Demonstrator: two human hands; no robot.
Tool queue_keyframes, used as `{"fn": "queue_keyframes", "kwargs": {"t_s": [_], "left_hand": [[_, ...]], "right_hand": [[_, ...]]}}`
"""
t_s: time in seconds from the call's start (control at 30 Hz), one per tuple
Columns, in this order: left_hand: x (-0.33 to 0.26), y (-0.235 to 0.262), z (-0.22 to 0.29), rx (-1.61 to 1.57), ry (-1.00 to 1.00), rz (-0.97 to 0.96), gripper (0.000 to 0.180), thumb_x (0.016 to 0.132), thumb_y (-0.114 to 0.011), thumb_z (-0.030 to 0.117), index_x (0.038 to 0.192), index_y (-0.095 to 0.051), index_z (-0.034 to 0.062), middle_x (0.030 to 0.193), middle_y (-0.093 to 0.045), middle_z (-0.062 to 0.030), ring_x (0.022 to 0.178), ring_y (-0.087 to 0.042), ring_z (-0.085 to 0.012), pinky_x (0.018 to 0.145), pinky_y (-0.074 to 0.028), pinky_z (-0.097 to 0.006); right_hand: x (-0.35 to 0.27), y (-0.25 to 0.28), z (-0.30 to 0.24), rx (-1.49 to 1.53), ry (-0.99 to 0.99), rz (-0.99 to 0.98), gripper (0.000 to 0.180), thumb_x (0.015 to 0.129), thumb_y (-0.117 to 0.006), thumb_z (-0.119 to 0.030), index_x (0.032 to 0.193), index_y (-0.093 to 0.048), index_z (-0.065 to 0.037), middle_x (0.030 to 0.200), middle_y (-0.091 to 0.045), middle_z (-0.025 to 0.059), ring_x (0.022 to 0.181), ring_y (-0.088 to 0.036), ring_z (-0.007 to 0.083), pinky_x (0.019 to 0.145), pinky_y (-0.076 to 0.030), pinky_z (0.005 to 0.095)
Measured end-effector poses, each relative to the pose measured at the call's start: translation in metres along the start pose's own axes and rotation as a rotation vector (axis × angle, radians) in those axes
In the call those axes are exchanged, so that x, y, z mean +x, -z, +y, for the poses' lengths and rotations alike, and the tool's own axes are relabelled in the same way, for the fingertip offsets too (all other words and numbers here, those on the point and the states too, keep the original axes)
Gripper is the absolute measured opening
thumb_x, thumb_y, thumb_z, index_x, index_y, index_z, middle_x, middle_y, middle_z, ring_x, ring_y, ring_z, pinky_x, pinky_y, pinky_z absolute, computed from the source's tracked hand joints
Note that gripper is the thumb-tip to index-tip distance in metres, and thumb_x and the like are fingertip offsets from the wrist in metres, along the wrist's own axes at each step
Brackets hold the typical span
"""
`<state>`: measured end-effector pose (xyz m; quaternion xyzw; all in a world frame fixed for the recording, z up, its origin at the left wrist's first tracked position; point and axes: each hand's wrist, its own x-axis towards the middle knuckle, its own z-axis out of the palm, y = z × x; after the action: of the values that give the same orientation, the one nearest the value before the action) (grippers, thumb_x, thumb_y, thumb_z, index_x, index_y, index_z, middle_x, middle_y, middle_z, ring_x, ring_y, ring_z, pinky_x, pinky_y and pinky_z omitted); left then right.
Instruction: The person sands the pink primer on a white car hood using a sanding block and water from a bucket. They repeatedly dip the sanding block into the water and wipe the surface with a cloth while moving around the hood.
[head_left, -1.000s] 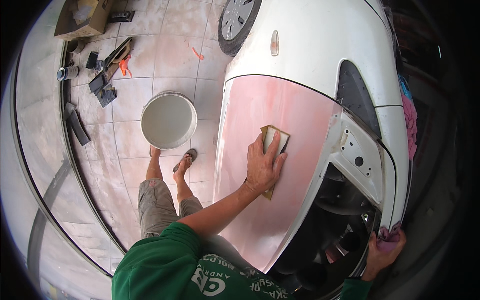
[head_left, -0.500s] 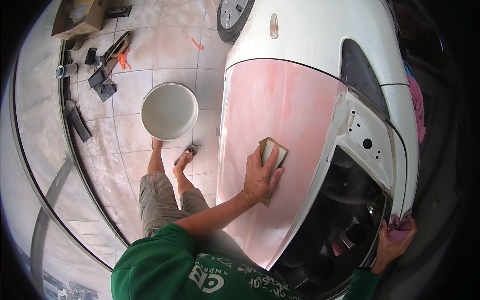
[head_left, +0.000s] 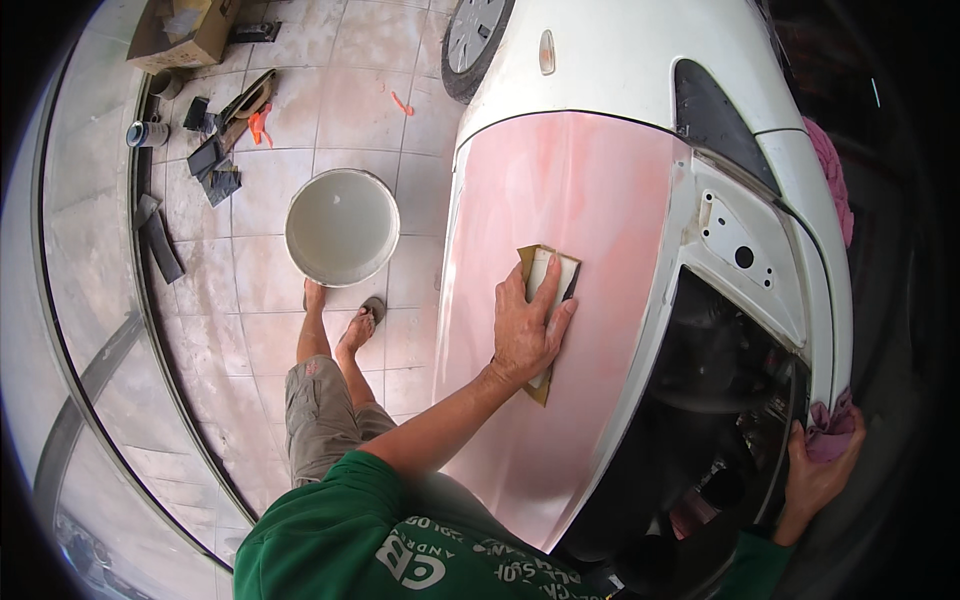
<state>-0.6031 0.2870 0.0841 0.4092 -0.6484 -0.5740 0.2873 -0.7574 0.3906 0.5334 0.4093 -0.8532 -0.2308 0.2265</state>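
My left hand (head_left: 525,330) presses a pale sanding block (head_left: 563,270) wrapped in brown sandpaper against a car door panel (head_left: 600,200). Its fingers lie over the block, and the palm covers the middle of it. The door's surface is patchy pink and white. Over at the right, my right hand (head_left: 818,475) grips a crumpled mauve cloth (head_left: 830,425) at the edge of the car's roof, by the door's window frame.
A bucket of cloudy water (head_left: 342,225) is by my feet on the tiled floor. Dark sanding tools and scraps (head_left: 215,165), a can (head_left: 147,134) and a cardboard box (head_left: 185,45) lie farther off. The car wheel (head_left: 470,45) is beyond the door; another pink cloth (head_left: 832,180) hangs at the windscreen.
The whole view has shifted and turned slightly. My left hand and the sanding block have slid a little toward the door's far edge. My right hand keeps its hold on the cloth.
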Motion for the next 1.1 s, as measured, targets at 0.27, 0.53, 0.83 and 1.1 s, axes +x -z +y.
{"fn": "queue_keyframes", "kwargs": {"t_s": [0.27, 0.53, 0.83, 1.1], "left_hand": [[0.168, 0.0, -0.009, -0.072, 0.144, 0.073, 0.059, 0.106, -0.064, 0.042, 0.154, -0.059, 0.0083, 0.125, -0.053, -0.0281, 0.114, -0.051, -0.0449, 0.099, -0.047, -0.052], [0.129, -0.007, -0.011, -0.058, 0.123, -0.005, 0.06, 0.105, -0.067, 0.037, 0.156, -0.056, 0.0054, 0.133, -0.051, -0.0285, 0.116, -0.05, -0.0427, 0.103, -0.045, -0.051], [0.165, 0.079, -0.075, -1.488, 0.664, -0.291, 0.054, 0.108, -0.055, 0.03, 0.156, -0.051, 0.0065, 0.125, -0.071, -0.0099, 0.111, -0.071, -0.0171, 0.097, -0.059, -0.034], [0.088, 0.209, -0.165, -1.485, 0.83, -0.367, 0.091, 0.099, -0.06, 0.072, 0.16, -0.043, 0.0065, 0.145, -0.06, -0.0227, 0.111, -0.072, -0.0393, 0.091, -0.064, -0.055]], "right_hand": [[-0.002, -0.008, 0.002, 0.09, -0.055, -0.016, 0.079, 0.072, -0.089, -0.003, 0.144, -0.056, 0.001, 0.135, -0.063, 0.0215, 0.127, -0.061, 0.0352, 0.113, -0.045, 0.0443], [-0.007, -0.002, 0.006, 0.116, 0.046, -0.03, 0.077, 0.072, -0.089, -0.003, 0.142, -0.056, 0.005, 0.134, -0.062, 0.0199, 0.127, -0.06, 0.0351, 0.114, -0.043, 0.0455], [-0.002, 0.001, 0.001, 0.135, 0.08, 0.014, 0.062, 0.088, -0.087, -0.009, 0.14, -0.057, 0.005, 0.141, -0.061, 0.0199, 0.131, -0.059, 0.0361, 0.116, -0.044, 0.0481], [-0.053, -0.141, -0.342, 1.375, -0.415, -0.434, 0.05, 0.09, -0.085, -0.015, 0.13, -0.059, -0.001, 0.128, -0.063, 0.0179, 0.118, -0.064, 0.0289, 0.102, -0.052, 0.042]]}}
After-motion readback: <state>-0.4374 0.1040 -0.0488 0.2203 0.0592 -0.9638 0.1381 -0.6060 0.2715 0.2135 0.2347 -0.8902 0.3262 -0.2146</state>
